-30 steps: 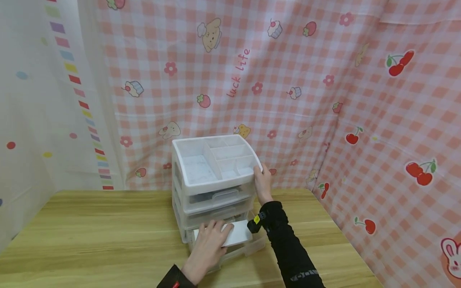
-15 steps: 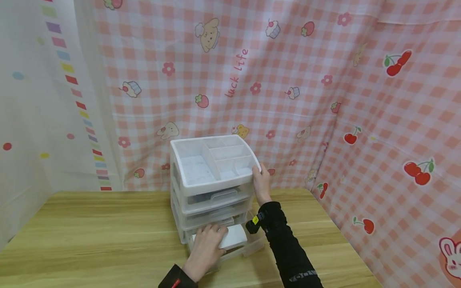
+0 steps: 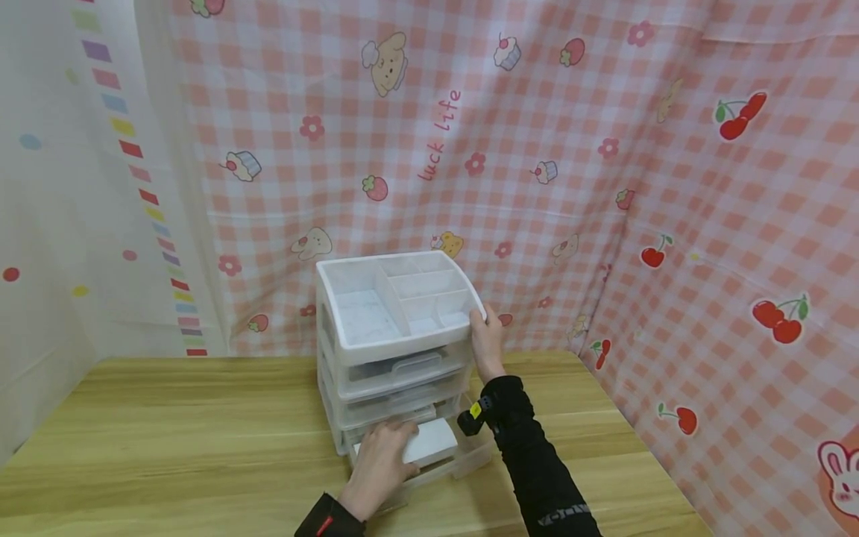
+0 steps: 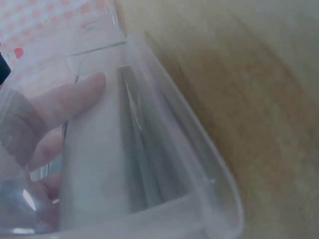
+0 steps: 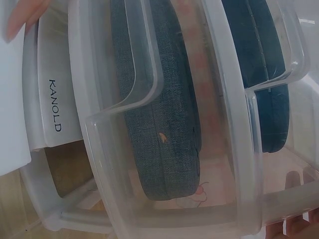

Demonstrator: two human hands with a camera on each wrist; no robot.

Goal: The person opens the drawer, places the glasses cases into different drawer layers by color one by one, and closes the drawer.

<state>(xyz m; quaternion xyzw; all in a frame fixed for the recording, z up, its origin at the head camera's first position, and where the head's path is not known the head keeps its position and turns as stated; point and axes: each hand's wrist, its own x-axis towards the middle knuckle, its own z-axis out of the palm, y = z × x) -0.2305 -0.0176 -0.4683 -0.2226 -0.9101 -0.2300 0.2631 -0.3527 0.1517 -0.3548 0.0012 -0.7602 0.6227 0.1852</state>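
My left hand (image 3: 379, 462) grips a white box (image 3: 431, 441) over the pulled-out clear bottom drawer (image 3: 473, 458) of a white plastic drawer unit (image 3: 396, 347). Through the drawer wall in the left wrist view, the thumb (image 4: 87, 94) lies along the box's face. My right hand (image 3: 488, 343) holds the unit's top rim at its right front corner. Beside the held box, the right wrist view shows another white box (image 5: 57, 94) marked KANOLD. Dark blue fabric cases, one grey-blue (image 5: 167, 144) and one darker (image 5: 266, 109), lie behind the clear fronts of the upper drawers.
The unit's top is a divided tray (image 3: 365, 317). It stands on a wood-grain table (image 3: 201, 432). A pink checked curtain (image 3: 376, 149) hangs behind and to the right, and a white sheet with coloured spots (image 3: 60, 224) on the left.
My left hand has moved the white box slightly left and lower toward the bottom drawer, baring more of the box behind it. My right hand keeps its hold on the rim.
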